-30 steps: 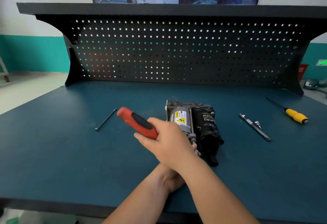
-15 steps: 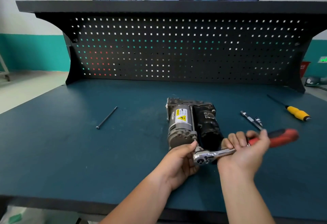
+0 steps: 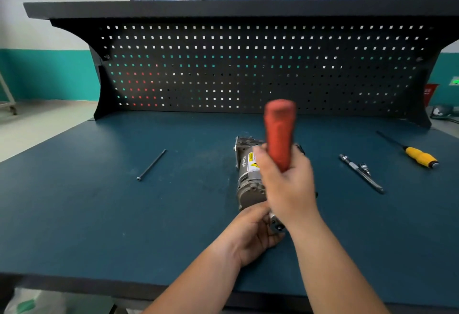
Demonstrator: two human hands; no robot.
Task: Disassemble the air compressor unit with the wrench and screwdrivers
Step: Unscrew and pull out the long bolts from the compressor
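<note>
The air compressor unit (image 3: 248, 179), grey metal with a yellow warning label, lies in the middle of the blue bench. My right hand (image 3: 289, 187) grips the red handle of the ratchet wrench (image 3: 279, 132), which points up and away and is blurred. The wrench's metal head (image 3: 277, 224) sits at the unit's near end. My left hand (image 3: 253, 234) holds that head, fingers curled around it. The black right half of the unit is hidden behind my right hand.
A long black bolt (image 3: 151, 164) lies left of the unit. To the right lie a metal extension bar with sockets (image 3: 361, 173) and a yellow-handled screwdriver (image 3: 419, 157). A black pegboard (image 3: 248, 70) stands along the bench's back.
The red wrench handle swung from far left to low on the right, and now stands up over the unit. My left hand stayed at the wrench head.
</note>
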